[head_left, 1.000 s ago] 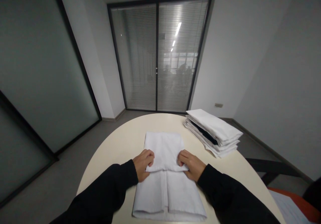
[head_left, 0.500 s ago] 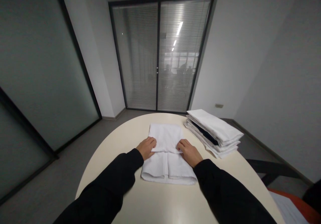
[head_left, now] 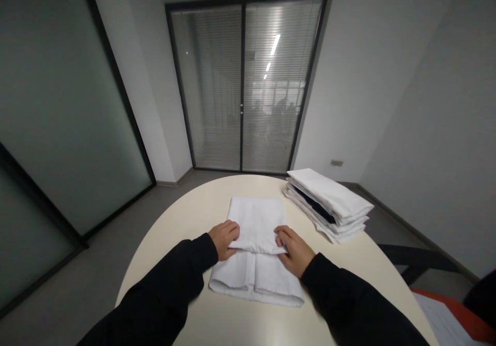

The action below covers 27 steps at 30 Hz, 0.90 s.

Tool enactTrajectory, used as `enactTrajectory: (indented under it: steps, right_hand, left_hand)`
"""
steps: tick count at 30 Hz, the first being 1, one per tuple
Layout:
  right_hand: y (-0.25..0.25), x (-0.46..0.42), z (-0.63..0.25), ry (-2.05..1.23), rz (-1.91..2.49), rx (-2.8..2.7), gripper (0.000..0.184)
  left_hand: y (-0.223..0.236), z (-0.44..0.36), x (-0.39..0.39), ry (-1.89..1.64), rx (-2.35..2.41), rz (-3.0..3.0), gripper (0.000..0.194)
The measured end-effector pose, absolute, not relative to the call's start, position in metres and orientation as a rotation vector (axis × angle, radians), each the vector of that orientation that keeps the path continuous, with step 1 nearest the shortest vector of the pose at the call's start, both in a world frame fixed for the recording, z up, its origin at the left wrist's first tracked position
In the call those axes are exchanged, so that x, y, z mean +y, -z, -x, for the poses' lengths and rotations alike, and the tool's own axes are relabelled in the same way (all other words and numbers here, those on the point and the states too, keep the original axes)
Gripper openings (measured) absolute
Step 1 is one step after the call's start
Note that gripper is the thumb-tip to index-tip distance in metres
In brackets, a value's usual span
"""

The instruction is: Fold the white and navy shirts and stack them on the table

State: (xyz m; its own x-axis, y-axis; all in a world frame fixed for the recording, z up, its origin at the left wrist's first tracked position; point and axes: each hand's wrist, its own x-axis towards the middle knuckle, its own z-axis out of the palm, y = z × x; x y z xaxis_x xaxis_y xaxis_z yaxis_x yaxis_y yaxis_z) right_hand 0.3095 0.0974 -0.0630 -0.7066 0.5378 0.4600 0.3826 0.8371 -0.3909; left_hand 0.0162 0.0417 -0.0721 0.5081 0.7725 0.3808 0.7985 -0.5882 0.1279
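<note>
A white folded garment [head_left: 256,222] lies on the round cream table [head_left: 186,222] in front of me. Its far half is folded back over the near half. My left hand [head_left: 223,238] pinches the left corner of the folded-over layer, fingers curled round the cloth edge. My right hand [head_left: 293,249] grips the right corner of the same layer in the same way. Both arms wear black sleeves.
A stack of folded white clothes with one dark piece in it [head_left: 328,203] sits at the table's far right. An orange chair seat with white cloth [head_left: 453,317] shows at the lower right. Glass doors with blinds [head_left: 244,88] stand beyond the table.
The garment went from long, reaching the table's near edge, to a shorter fold lying farther out. Since half a second ago, both hands and the cloth drew back slightly towards me.
</note>
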Motion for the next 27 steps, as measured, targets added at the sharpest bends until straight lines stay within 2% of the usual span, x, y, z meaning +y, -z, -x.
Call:
enactTrajectory:
  steps: [9, 13, 17, 21, 24, 27]
  right_hand:
    - [0.072, 0.116, -0.306, -0.234, 0.617, -2.554, 0.033]
    - [0.071, 0.117, -0.306, -0.06, 0.743, -2.595, 0.035]
    - [0.073, 0.115, -0.307, 0.131, 0.778, -2.635, 0.039]
    - [0.074, 0.114, -0.308, 0.223, 0.718, -2.657, 0.035]
    - [0.071, 0.111, -0.309, 0.215, 0.747, -2.654, 0.03]
    - [0.069, 0.106, -0.31, 0.13, 0.761, -2.676, 0.025]
  left_hand:
    - [0.077, -0.016, 0.053, 0.549, -1.493, 2.612, 0.026]
    - [0.077, -0.016, 0.051, 0.504, -1.626, 2.502, 0.023]
    - [0.081, -0.011, 0.044, 0.653, -1.571, 2.541, 0.023]
    - [0.081, -0.006, 0.038, 0.744, -1.533, 2.586, 0.02]
    - [0.079, -0.004, 0.033, 0.77, -1.515, 2.618, 0.015]
    - [0.077, -0.003, 0.026, 0.843, -1.483, 2.679, 0.018]
